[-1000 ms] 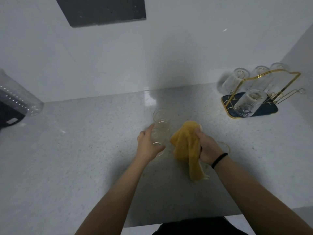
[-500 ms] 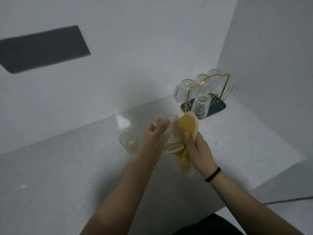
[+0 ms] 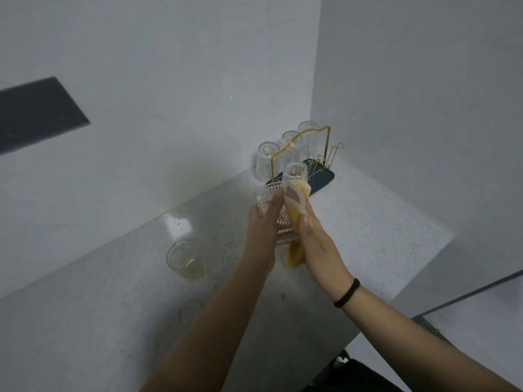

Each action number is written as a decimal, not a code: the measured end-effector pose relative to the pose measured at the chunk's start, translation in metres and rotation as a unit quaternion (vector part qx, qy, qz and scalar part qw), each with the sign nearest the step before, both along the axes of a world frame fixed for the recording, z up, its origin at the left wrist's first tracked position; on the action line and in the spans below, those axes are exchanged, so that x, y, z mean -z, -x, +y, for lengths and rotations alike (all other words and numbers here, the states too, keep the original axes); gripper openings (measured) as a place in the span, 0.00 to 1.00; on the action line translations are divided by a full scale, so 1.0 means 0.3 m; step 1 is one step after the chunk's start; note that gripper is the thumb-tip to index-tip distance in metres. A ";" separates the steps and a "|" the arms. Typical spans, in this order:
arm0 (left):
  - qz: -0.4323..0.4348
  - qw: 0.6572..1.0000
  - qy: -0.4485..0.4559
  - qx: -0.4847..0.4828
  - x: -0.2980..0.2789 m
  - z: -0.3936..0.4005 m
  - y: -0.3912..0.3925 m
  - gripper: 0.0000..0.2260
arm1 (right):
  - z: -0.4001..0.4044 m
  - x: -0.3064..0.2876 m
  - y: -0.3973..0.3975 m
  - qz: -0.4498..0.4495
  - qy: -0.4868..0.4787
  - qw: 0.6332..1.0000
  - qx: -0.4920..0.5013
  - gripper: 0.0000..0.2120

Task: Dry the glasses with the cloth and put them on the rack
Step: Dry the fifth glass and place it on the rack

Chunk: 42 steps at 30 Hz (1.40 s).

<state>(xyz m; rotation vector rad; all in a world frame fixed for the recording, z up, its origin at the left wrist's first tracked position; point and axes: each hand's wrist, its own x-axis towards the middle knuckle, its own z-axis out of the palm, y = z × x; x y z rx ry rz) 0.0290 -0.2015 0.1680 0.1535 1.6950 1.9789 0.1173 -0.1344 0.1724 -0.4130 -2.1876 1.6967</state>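
Note:
My left hand (image 3: pixel 261 230) grips a ribbed clear glass (image 3: pixel 280 224) held up above the counter. My right hand (image 3: pixel 315 244) presses a yellow cloth (image 3: pixel 295 205) against the glass's right side, and the cloth's tail hangs below. A second glass (image 3: pixel 185 260) stands upright on the counter to the left. The gold wire rack (image 3: pixel 308 154) on a dark tray sits in the far corner and carries several upturned glasses (image 3: pixel 266 162).
The pale speckled counter (image 3: pixel 368 222) ends at walls behind and to the right. Its front edge runs close to my body. A dark panel (image 3: pixel 34 114) is set in the back wall at left.
My left hand lifted one glass off the counter and my right hand brought the cloth against it. The view swung right, toward the rack.

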 end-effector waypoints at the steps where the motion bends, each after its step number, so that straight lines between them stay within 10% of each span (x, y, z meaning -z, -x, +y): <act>1: 0.008 1.000 0.002 0.004 -0.003 0.000 -0.010 0.25 | 0.007 -0.004 0.006 -0.010 -0.011 1.000 0.003 0.40; 8: 0.038 0.999 -0.035 0.013 -0.052 0.003 -0.032 0.25 | -0.001 -0.070 0.025 -0.027 0.135 0.989 0.059 0.16; 12: 0.051 0.998 -0.021 -0.001 -0.048 -0.010 -0.028 0.24 | -0.032 -0.047 0.018 0.028 0.069 0.997 0.029 0.30; 16: 0.055 0.998 -0.020 0.021 -0.053 0.005 -0.057 0.29 | 0.044 -0.099 0.067 -0.049 0.216 0.971 0.092 0.19; 22: 0.071 0.996 -0.036 0.032 -0.049 -0.010 -0.029 0.21 | -0.030 -0.071 0.024 0.030 0.048 0.998 0.025 0.30; 28: 0.077 0.996 0.003 0.044 -0.053 -0.013 -0.039 0.39 | 0.075 -0.097 0.072 -0.078 0.318 0.942 0.071 0.26; 32: 0.128 0.990 0.051 0.031 -0.119 -0.012 -0.075 0.45 | 0.045 -0.010 0.088 -0.067 0.246 0.965 0.059 0.25; 35: 0.088 0.994 0.027 0.051 -0.144 -0.007 -0.115 0.28 | 0.096 0.185 0.079 -0.036 0.052 0.997 0.046 0.35; 42: 0.098 0.995 -0.022 -0.022 -0.069 -0.008 -0.034 0.23 | -0.019 -0.072 0.053 0.061 0.014 0.997 0.045 0.26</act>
